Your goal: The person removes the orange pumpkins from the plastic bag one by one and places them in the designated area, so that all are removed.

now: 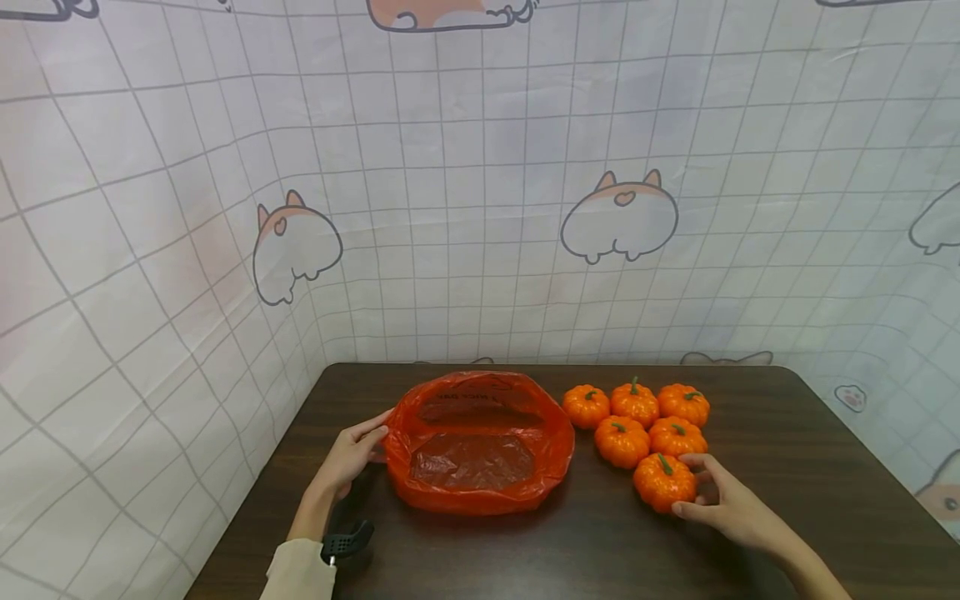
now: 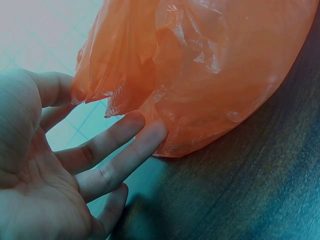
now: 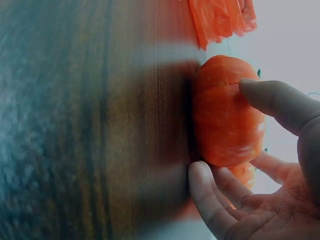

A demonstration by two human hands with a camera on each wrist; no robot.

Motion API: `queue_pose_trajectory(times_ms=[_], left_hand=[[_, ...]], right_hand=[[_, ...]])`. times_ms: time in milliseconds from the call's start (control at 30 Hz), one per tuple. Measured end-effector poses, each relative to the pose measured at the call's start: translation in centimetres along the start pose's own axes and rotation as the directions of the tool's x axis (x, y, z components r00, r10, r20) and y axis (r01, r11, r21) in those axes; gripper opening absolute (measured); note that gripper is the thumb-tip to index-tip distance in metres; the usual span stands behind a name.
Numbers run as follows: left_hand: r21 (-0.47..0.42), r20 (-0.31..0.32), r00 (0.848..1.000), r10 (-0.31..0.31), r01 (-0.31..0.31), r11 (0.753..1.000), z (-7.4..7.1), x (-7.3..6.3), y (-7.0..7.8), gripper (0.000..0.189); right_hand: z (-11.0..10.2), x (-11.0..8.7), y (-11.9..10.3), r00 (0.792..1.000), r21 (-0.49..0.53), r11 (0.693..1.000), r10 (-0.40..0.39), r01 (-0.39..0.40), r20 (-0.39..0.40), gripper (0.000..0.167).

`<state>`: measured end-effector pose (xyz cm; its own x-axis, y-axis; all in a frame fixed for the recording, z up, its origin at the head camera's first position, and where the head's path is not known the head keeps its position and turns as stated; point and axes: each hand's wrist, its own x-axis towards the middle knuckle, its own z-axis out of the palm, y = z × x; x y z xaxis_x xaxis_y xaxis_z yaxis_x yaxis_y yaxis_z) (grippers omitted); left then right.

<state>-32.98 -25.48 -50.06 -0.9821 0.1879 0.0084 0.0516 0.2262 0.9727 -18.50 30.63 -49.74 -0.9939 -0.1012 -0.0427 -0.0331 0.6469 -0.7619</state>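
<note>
A red plastic bag point(image 1: 480, 502) stands with its mouth spread wide on the dark table. At its left side, my left hand point(image 1: 348, 458) pinches the rim between thumb and forefinger. The left wrist view shows the other fingers point(image 2: 117, 172) extended along the bag's outer wall point(image 2: 215, 85). My right hand point(image 1: 731, 504) holds the nearest small orange pumpkin point(image 1: 663, 485), thumb on one side and fingers on the other. In the right wrist view this pumpkin point(image 3: 227, 115) sits on or very close to the tabletop; its green stem is mostly hidden.
Behind the held pumpkin, several more orange pumpkins point(image 1: 634, 406) sit clustered in rows, right of the bag. The dark wooden table point(image 1: 585, 554) ends at a wall-like white grid cloth point(image 1: 480, 208) printed with cartoon corgis. A black band point(image 1: 347, 543) circles the left wrist.
</note>
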Motion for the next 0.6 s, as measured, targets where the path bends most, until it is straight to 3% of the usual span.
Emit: queue_pose_trajectory(times_ms=[600], left_hand=[[0.003, 0.017, 1.0, 0.007, -0.007, 1.0, -0.09, -0.08, 0.33, 0.044]], right_hand=[[-0.03, -0.15, -0.32, 1.0, -0.026, 1.0, 0.004, -0.004, 0.003, 0.075]])
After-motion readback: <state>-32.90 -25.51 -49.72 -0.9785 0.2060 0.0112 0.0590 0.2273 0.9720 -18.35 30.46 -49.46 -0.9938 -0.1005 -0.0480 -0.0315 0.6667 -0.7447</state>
